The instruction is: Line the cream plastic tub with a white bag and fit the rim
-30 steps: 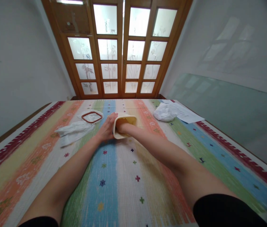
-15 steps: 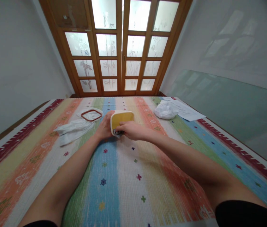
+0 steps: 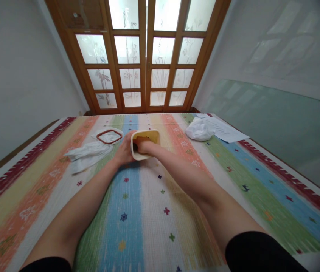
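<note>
A container [image 3: 156, 136] with a white rim and yellow inside lies tilted on the striped cloth, its opening facing me. My left hand [image 3: 125, 150] is wrapped round its left side. My right hand [image 3: 144, 146] reaches inside the opening; its fingers are hidden in shadow, and whatever they touch there is too dark to tell. To the left lies a white cloth or bag [image 3: 87, 156], with a red-brown rounded square ring [image 3: 109, 142] on a pale lid-like piece beside it.
A crumpled white plastic bag [image 3: 199, 129] lies at the back right, beside printed paper sheets [image 3: 228, 130]. The striped tablecloth [image 3: 154, 226] covers the table. Wooden glazed doors [image 3: 147, 68] stand behind, with walls on both sides.
My right hand has moved from the container's front edge deeper into its opening, and my right forearm has swung inward. The dark and clear item at the rim is no longer distinct.
</note>
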### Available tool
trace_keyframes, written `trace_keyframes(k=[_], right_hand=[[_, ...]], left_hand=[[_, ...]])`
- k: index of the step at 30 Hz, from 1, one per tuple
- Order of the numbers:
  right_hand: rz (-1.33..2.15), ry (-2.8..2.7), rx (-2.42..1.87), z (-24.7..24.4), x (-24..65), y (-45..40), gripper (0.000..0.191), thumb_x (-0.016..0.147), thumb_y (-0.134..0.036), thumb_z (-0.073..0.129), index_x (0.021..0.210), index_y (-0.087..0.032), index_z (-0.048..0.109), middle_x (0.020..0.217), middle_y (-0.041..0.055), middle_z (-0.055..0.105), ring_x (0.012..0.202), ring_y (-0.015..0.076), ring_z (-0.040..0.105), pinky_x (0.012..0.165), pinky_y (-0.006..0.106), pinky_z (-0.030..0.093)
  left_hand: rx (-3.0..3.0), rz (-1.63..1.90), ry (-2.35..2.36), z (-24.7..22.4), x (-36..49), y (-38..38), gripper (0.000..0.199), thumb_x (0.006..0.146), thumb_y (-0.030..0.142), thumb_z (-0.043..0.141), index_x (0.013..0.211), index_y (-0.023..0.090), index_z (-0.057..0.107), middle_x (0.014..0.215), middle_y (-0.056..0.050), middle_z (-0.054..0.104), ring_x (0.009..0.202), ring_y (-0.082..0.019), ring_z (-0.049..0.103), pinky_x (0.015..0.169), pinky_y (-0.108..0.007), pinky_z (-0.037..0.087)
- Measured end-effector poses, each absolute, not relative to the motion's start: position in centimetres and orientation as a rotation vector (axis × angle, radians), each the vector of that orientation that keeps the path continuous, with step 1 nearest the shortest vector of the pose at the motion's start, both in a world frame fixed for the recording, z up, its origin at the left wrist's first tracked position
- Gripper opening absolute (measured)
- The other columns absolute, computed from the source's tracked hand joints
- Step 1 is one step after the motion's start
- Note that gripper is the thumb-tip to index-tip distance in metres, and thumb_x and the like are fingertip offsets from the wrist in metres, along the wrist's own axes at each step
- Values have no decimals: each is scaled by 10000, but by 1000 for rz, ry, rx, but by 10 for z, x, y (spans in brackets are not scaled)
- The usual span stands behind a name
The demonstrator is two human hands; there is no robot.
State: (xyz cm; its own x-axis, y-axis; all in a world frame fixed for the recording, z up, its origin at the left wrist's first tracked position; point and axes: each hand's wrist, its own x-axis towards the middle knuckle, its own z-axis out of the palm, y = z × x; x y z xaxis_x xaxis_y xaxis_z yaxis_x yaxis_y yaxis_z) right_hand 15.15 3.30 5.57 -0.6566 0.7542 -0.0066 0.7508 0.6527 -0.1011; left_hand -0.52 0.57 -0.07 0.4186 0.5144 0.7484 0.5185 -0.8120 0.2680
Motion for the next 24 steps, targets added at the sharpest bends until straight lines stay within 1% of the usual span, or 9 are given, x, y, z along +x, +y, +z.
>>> trace_keyframes(k=[3, 5, 7, 10, 12, 16, 20, 22, 24], right_hand=[[199, -2878, -1217, 71, 159, 23, 444, 881, -163, 649, 1322, -157, 696, 1311, 150, 717, 1148, 296, 679, 928, 313, 499], [200, -2952, -1156, 90, 168, 9, 394, 888, -169, 627, 1269, -180, 730, 1211, 138, 756, 1058, 281, 700, 856, 310, 487], [174, -3024, -1078, 113, 180, -7, 340, 872, -122, 600, 1167, -171, 763, 1127, 124, 774, 983, 249, 699, 810, 297, 458], [187, -3052, -953, 142, 195, -26, 325, 877, -97, 579, 1122, -197, 768, 1118, 90, 773, 976, 218, 681, 799, 281, 429], [185, -3052, -944, 150, 200, -33, 304, 893, -104, 574, 1107, -199, 768, 1120, 86, 766, 978, 212, 672, 799, 278, 423], [154, -2998, -967, 141, 192, -32, 302, 887, -94, 565, 1109, -172, 754, 1107, 97, 756, 955, 207, 669, 783, 280, 422], [173, -2947, -1050, 116, 173, -15, 307, 876, -107, 589, 1127, -162, 757, 1103, 120, 771, 964, 250, 701, 779, 304, 453], [207, -2909, -1159, 106, 166, -6, 305, 900, -132, 599, 1158, -166, 759, 1137, 131, 771, 994, 275, 714, 810, 321, 484], [232, -2842, -1275, 99, 160, 1, 290, 932, -158, 613, 1188, -156, 748, 1200, 142, 753, 1052, 280, 709, 867, 331, 514]], left_hand=[[-2629, -1428, -1046, -4, -9, 10, 1229, 640, 486, 926, 1598, 215, 205, 1572, -210, 403, 1474, -399, 437, 1230, -587, 397], [-2624, -1462, -1082, -6, -11, 12, 1229, 628, 498, 931, 1592, 217, 223, 1566, -203, 413, 1474, -406, 434, 1224, -595, 399], [-2631, -1486, -1108, -7, -12, 15, 1219, 610, 503, 939, 1579, 216, 257, 1540, -192, 443, 1466, -408, 443, 1220, -600, 402], [-2654, -1528, -1111, -3, -11, 15, 1208, 591, 498, 946, 1564, 220, 286, 1503, -176, 480, 1427, -397, 485, 1198, -603, 426], [-2657, -1555, -1101, -1, -11, 14, 1199, 593, 492, 942, 1560, 222, 287, 1502, -174, 480, 1405, -390, 506, 1182, -605, 441], [-2664, -1554, -1100, 0, -12, 12, 1165, 601, 482, 943, 1541, 206, 312, 1501, -185, 480, 1386, -387, 525, 1175, -583, 455], [-2646, -1479, -1055, -3, -16, 12, 1240, 580, 522, 945, 1570, 211, 266, 1532, -198, 449, 1419, -411, 492, 1191, -607, 431], [-2627, -1460, -1035, -3, -16, 12, 1263, 588, 529, 939, 1589, 214, 236, 1542, -205, 439, 1439, -418, 472, 1200, -620, 415], [-2627, -1430, -1025, -1, -13, 9, 1250, 602, 507, 938, 1595, 208, 239, 1544, -211, 442, 1449, -417, 462, 1210, -613, 407]])
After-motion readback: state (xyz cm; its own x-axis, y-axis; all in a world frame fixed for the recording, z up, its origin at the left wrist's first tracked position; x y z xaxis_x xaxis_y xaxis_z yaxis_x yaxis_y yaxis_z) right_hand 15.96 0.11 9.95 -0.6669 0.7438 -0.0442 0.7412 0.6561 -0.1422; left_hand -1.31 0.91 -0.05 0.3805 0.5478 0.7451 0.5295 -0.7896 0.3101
